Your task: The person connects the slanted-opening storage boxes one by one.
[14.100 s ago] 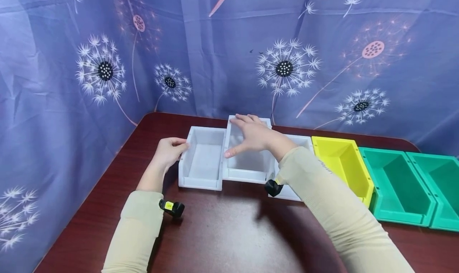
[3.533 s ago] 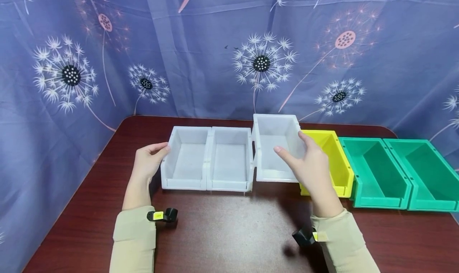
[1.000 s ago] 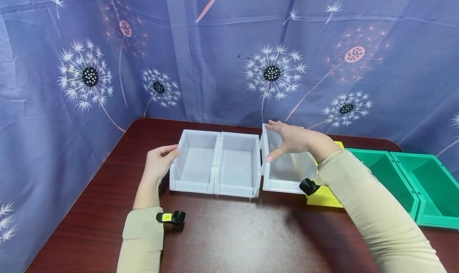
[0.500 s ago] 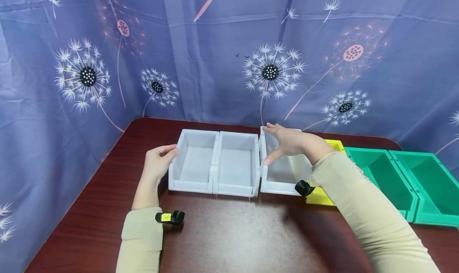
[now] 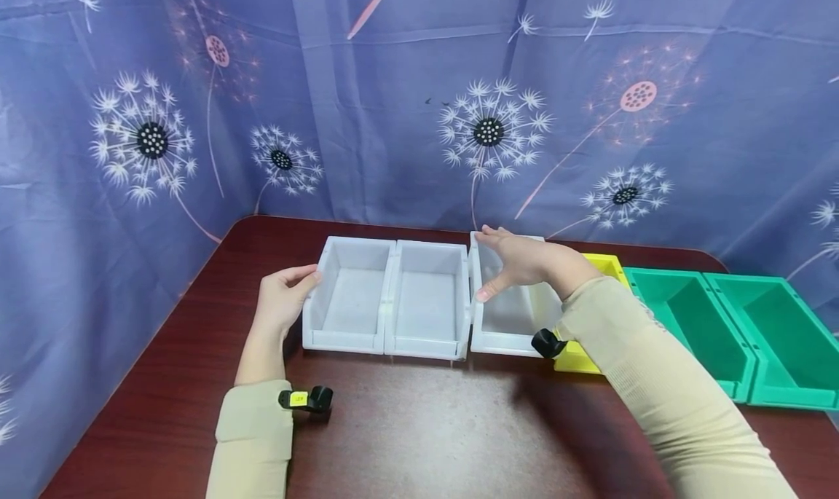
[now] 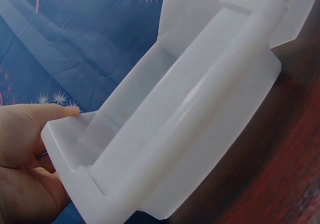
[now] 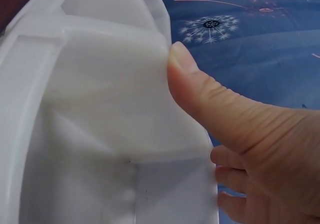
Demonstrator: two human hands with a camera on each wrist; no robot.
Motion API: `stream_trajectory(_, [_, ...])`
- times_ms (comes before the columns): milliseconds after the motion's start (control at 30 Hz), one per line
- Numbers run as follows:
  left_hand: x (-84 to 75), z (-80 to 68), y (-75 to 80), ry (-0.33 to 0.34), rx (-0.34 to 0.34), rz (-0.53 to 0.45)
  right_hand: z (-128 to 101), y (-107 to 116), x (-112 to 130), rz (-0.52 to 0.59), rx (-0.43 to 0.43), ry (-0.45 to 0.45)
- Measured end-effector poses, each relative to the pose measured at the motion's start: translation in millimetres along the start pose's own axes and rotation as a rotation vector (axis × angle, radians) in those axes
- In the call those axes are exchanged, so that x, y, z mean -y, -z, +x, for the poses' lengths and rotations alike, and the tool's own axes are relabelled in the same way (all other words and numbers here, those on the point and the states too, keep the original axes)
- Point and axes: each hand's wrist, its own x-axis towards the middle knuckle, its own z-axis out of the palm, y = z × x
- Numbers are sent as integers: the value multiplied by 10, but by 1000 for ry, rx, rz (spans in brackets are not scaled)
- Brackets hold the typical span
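Three white open bins stand in a row on the dark red table (image 5: 426,426). My left hand (image 5: 283,300) rests against the outer left wall of the left white bin (image 5: 341,336), thumb along its rim; the left wrist view shows the left hand (image 6: 25,164) at this bin's (image 6: 200,109) corner. The middle white bin (image 5: 426,346) sits joined to it. My right hand (image 5: 521,261) pinches the left wall of the third white bin (image 5: 505,342), thumb inside, fingers over the back. In the right wrist view the thumb (image 7: 210,99) presses that bin's wall (image 7: 100,84).
A yellow bin (image 5: 606,264) stands just right of the third white bin, partly behind my right sleeve. Two green bins (image 5: 688,317) (image 5: 786,339) follow on the right. A blue dandelion-print curtain (image 5: 419,120) closes the back and left of the table.
My right hand has brought the third white bin down and left, so it now stands close against the middle bin. The left hand has stayed on the left bin.
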Motion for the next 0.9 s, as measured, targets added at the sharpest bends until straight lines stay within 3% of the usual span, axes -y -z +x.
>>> stream_trajectory(267, [-12,10,12,-13,-16,0,27,-24,14,-15,9,-19])
stream_trajectory(500, [-7,-9,-15,-4,-10,-10,105,-248,-27,-62,11,-35])
stream_trajectory(900, [-4,-31,-6,2,-9,4,89,-399,-169,42,-62,-11])
